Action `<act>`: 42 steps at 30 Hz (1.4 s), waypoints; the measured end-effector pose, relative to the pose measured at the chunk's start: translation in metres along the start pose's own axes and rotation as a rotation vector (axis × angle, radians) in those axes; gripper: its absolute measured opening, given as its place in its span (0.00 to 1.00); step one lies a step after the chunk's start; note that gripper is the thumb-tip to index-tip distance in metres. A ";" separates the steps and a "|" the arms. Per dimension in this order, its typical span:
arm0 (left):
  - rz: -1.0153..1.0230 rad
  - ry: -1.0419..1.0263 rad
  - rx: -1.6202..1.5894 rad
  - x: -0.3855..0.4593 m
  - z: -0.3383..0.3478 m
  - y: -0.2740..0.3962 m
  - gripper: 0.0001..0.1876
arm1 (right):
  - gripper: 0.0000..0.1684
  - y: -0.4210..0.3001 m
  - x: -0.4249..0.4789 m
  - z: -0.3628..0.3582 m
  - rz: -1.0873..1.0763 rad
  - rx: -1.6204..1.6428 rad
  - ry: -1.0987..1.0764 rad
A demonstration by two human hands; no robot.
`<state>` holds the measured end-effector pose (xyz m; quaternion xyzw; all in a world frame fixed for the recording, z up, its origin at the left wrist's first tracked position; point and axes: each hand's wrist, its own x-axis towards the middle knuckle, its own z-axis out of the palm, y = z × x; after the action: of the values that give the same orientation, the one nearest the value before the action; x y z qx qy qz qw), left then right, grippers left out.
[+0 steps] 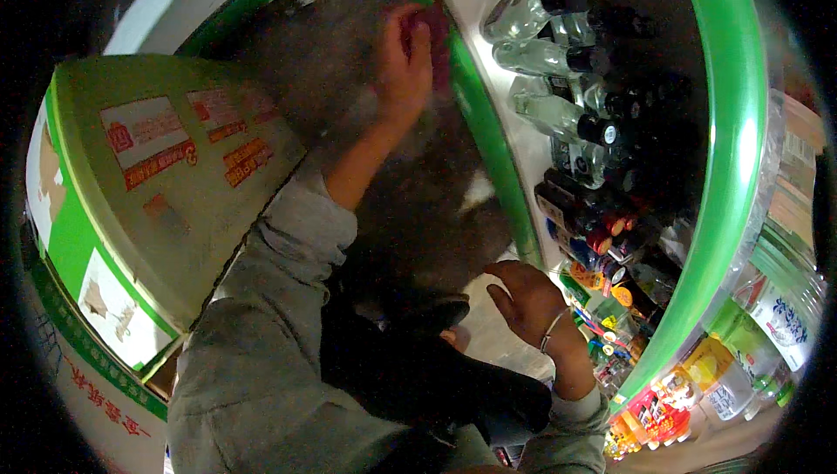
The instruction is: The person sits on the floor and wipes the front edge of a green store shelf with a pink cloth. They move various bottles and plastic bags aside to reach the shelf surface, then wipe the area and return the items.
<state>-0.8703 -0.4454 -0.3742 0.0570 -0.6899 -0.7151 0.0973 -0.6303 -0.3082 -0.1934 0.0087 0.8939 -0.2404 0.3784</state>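
Note:
My left hand (407, 65) reaches far forward, its fingers pressed on a dark red cloth (439, 42). The cloth lies against the green edge strip (480, 121) of a white shelf. Nearer to me, my right hand (531, 304) hangs beside the near end of that strip, wearing a thin bracelet (552, 330). Its fingers are spread with nothing seen in them; whether it touches the shelf cannot be told. Clear glass bottles (546, 58) with black caps stand on the shelf, and dark bottles (569, 206) follow closer to me.
A second green shelf edge (735, 147) curves along the right, with plastic drink bottles (719, 369) and red packages (660, 412) beyond it. To the left is a pale panel (216, 212) with red-and-white stickers (147, 137). Lower left sits a printed carton (111, 402). My dark-clad knee (484, 389) is below.

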 end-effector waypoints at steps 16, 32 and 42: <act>0.103 -0.716 0.408 0.117 0.101 0.020 0.19 | 0.16 -0.006 0.021 0.005 -0.129 0.007 0.059; 0.364 -0.265 0.391 0.091 -0.009 -0.012 0.14 | 0.16 0.002 0.031 0.001 -0.106 0.017 -0.077; -0.064 -0.092 -0.295 0.031 -0.024 0.046 0.15 | 0.16 0.018 0.072 0.052 -0.318 -0.049 0.027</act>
<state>-0.8924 -0.4765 -0.3281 0.0313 -0.5791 -0.8131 0.0500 -0.6431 -0.3271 -0.2815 -0.1388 0.8947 -0.2750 0.3235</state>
